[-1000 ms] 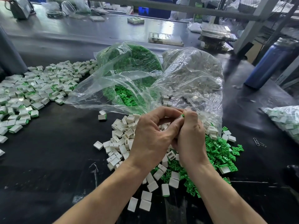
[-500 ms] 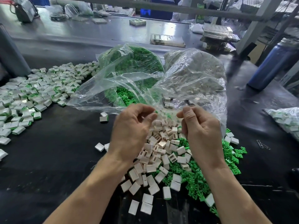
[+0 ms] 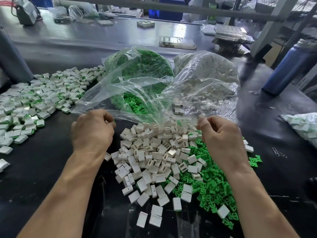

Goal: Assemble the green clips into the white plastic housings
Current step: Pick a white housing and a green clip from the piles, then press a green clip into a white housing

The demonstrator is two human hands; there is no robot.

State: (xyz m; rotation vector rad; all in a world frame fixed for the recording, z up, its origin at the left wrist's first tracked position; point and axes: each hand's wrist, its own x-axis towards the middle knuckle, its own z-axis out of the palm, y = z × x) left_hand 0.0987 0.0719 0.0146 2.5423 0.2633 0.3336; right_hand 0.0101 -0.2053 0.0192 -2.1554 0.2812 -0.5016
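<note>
1. My left hand (image 3: 92,131) hovers over the black table (image 3: 34,177), fingers curled around something with a green edge; I cannot tell exactly what.
2. My right hand (image 3: 221,134) hangs above the green clips (image 3: 212,182), fingers curled; whether it holds anything I cannot tell.
3. The white housings (image 3: 154,155) lie heaped between both hands.
4. Assembled pieces (image 3: 34,103) spread far left.

We see loose white plastic housings (image 3: 154,157) heaped on the black table (image 3: 34,177), overlapping scattered green clips (image 3: 212,182) rightward.
</note>
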